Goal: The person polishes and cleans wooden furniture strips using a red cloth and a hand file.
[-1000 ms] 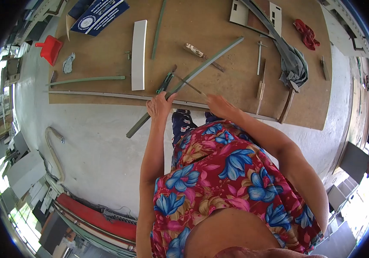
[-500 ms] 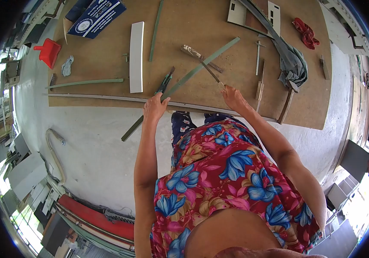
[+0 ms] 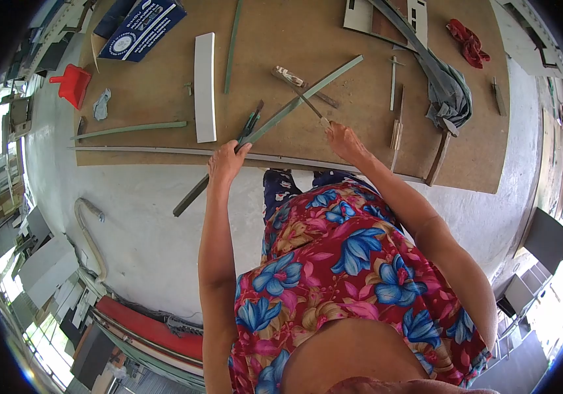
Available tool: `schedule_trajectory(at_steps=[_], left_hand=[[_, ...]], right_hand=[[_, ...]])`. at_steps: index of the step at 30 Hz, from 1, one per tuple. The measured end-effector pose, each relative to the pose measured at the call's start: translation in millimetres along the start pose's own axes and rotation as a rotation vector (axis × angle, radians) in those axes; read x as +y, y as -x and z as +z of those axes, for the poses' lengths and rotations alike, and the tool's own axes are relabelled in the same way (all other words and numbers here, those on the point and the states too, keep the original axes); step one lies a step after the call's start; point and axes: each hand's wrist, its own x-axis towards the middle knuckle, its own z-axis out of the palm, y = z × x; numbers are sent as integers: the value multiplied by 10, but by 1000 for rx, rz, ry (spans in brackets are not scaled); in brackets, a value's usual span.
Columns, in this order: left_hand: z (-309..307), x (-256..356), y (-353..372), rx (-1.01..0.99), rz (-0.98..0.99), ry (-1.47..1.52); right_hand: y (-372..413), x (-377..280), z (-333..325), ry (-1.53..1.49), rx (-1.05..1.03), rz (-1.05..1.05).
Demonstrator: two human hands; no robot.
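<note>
My left hand (image 3: 226,161) is closed round a long green strip (image 3: 307,100), which slants from below the table's near edge up to the right across the tabletop. In my right hand (image 3: 346,139) is the pale handle end of a slim dark file-like tool (image 3: 304,98); its blade lies across the strip. Just beyond my left hand is a dark cutter-like tool (image 3: 252,121), partly hidden by the strip. A worn tool with a mottled handle (image 3: 288,75) lies behind the crossing, its far part passing beneath the strip.
A long grey bar (image 3: 163,150) runs along the brown table's near edge. Left are a white board (image 3: 206,88), a red dustpan (image 3: 73,85) and a blue box (image 3: 142,31). Right are a grey cloth (image 3: 451,98), a small hammer (image 3: 393,82) and a red rag (image 3: 468,43).
My right hand has drawn left with the file-like tool, whose blade now reaches further across the strip. My left hand and the strip's near end have shifted slightly left.
</note>
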Motion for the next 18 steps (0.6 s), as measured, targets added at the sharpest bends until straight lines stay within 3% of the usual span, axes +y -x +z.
schedule_trajectory(at_steps=[2, 5, 18], left_hand=[[-7, 7, -4, -5, 0, -1], [-37, 65, 12, -16, -55, -33], [-11, 27, 9, -73, -52, -7]], right_hand=[[-34, -54, -82, -146, -106, 171], [-15, -183, -223, -159, -179, 253], [28, -133, -242, -170, -205, 253]])
